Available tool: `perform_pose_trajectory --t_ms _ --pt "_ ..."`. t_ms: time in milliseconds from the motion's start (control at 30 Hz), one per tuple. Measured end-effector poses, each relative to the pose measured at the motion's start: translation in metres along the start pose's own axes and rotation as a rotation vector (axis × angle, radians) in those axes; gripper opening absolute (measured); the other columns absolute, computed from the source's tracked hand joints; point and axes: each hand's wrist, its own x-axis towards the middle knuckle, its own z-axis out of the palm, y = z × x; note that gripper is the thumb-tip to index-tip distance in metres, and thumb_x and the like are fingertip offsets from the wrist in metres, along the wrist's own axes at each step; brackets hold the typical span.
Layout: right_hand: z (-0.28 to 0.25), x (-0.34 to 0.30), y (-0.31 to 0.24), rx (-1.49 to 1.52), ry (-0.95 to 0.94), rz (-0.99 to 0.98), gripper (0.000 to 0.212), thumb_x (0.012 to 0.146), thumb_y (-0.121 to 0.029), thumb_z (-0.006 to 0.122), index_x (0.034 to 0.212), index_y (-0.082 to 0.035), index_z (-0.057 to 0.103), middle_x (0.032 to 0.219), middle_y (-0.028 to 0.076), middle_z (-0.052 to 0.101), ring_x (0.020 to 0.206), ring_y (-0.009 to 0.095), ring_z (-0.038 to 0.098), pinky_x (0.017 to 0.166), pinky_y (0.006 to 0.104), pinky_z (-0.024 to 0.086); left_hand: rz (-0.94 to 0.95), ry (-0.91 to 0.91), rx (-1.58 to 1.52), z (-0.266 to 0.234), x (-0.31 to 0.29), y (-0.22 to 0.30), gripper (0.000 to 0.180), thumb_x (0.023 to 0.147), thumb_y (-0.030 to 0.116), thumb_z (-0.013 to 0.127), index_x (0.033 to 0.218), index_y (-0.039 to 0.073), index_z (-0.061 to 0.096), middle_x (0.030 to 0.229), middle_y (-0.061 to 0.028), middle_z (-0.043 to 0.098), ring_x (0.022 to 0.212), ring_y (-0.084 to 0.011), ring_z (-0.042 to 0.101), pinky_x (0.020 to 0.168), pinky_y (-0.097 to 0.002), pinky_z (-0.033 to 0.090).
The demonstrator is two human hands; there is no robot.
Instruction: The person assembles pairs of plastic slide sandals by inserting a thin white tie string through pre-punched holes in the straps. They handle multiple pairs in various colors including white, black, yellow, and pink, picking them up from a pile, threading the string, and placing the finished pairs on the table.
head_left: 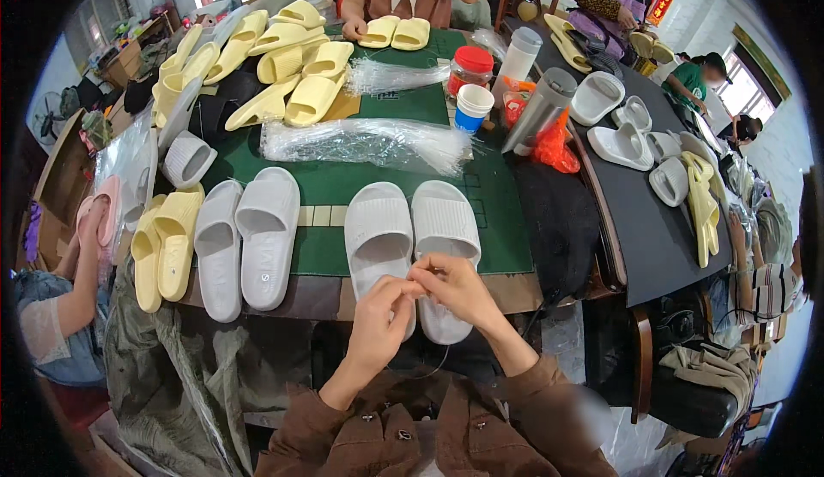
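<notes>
A pair of light grey slide slippers stands side by side before me at the table's front edge: the left slipper (378, 218) and the right slipper (446, 220), toes pointing away. Over their heel ends, my left hand (385, 307) and my right hand (455, 286) meet at the fingertips, both closed in a pinch. A thin plastic strand (445, 359) curves below them; its ends are hidden by the fingers. Past the slippers lies a bundle of clear white plastic strands (365, 144), with a second bundle (396, 75) behind it.
Left stand a grey pair (269, 220) and a yellow pair (180, 237); yellow slippers (311, 99) pile up behind. A white-blue cup (473, 110), a red-lidded jar (470, 69) and a steel flask (542, 108) stand back right. Across the table, a person's hand (354, 29) touches yellow slippers.
</notes>
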Motion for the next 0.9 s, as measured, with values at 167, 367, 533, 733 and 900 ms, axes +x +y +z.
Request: perform_pose_trajectory --t_ms 167,367,533,733,900 --pt "-0.007 0.0 0.024 0.126 0.073 -0.099 0.022 0.096 -0.007 0.047 0.112 0.0 0.062 0.077 -0.002 0.055 0.06 0.004 0.049 0.053 0.0189 0.039 -0.185 0.015 -0.204 -0.01 -0.012 -0.015 0.022 0.095 0.003 0.048 0.113 -0.003 0.06 0.105 -0.0085 0.059 0.085 -0.0134 0.058 0.073 -0.0269 0.047" --pt "-0.03 -0.006 0.031 0.013 0.166 -0.073 0.025 0.095 -0.004 0.047 0.116 0.001 0.061 0.09 0.005 0.061 0.063 0.006 0.054 0.051 0.0207 0.043 -0.392 0.049 -0.671 -0.023 -0.017 -0.034 0.038 0.095 0.005 0.049 0.133 -0.002 0.05 0.126 -0.0096 0.053 0.105 -0.0166 0.054 0.089 -0.0322 0.045" --pt "-0.032 0.0 0.026 -0.058 0.195 0.034 0.022 0.093 -0.007 0.053 0.11 0.004 0.062 0.101 0.014 0.066 0.07 0.014 0.063 0.055 0.0265 0.048 -0.376 0.049 -0.572 -0.016 0.008 -0.036 0.048 0.094 0.009 0.053 0.139 -0.006 0.04 0.135 -0.0131 0.046 0.116 -0.0224 0.05 0.097 -0.0342 0.041" --pt "-0.015 0.012 0.041 -0.497 0.259 -0.239 0.036 0.093 -0.015 0.055 0.12 0.008 0.049 0.112 0.023 0.059 0.105 0.034 0.056 0.089 0.0387 0.045 0.027 0.045 0.443 0.009 0.029 -0.048 0.082 0.079 0.029 0.073 0.134 -0.017 0.033 0.138 -0.0301 0.032 0.129 -0.0433 0.03 0.107 -0.0472 0.028" --pt "-0.016 0.018 0.026 -0.26 0.173 0.043 0.049 0.095 -0.023 0.05 0.133 0.008 0.043 0.134 0.022 0.05 0.126 0.031 0.046 0.106 0.0338 0.033 0.015 -0.004 0.7 0.02 0.039 -0.045 0.093 0.068 0.034 0.08 0.134 -0.012 0.033 0.139 -0.0274 0.033 0.127 -0.0441 0.032 0.104 -0.0492 0.029"
